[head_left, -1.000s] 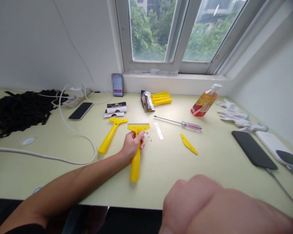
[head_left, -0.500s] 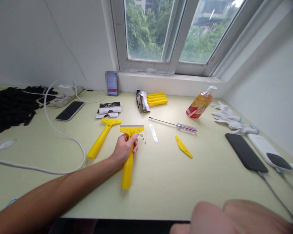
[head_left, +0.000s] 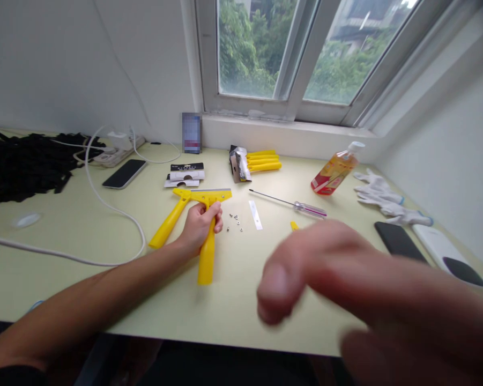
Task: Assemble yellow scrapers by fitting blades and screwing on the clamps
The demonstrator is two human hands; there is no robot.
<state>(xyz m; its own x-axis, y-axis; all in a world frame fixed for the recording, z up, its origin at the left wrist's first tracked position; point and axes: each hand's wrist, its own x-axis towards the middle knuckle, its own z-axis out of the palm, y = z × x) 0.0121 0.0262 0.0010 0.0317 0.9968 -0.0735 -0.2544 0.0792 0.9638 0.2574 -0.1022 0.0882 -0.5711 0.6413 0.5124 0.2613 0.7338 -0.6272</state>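
Near the middle of the table [head_left: 233,311], the yellow scraper [head_left: 206,264] sits in the left hand [head_left: 202,224], whose grip is wrapped round the upper handle with the thumb on top; it looks like moulded plastic, so probably light, stiff and a little slick; the handle is the sensible hold, well back from the thin metal blade [head_left: 215,190] along its head, which is likely sharp; just left lies a second yellow scraper [head_left: 165,226], the two heads meeting in this view; to the right are small screws and nuts [head_left: 238,223], surely fiddly to pinch, and a flat metal strip [head_left: 255,215], best lifted by its edges; beyond lies the screwdriver [head_left: 309,210]; the right hand [head_left: 346,273], half curled near the camera, hides most of a yellow piece [head_left: 294,225], and blur leaves me unable to tell whether its grip holds anything.
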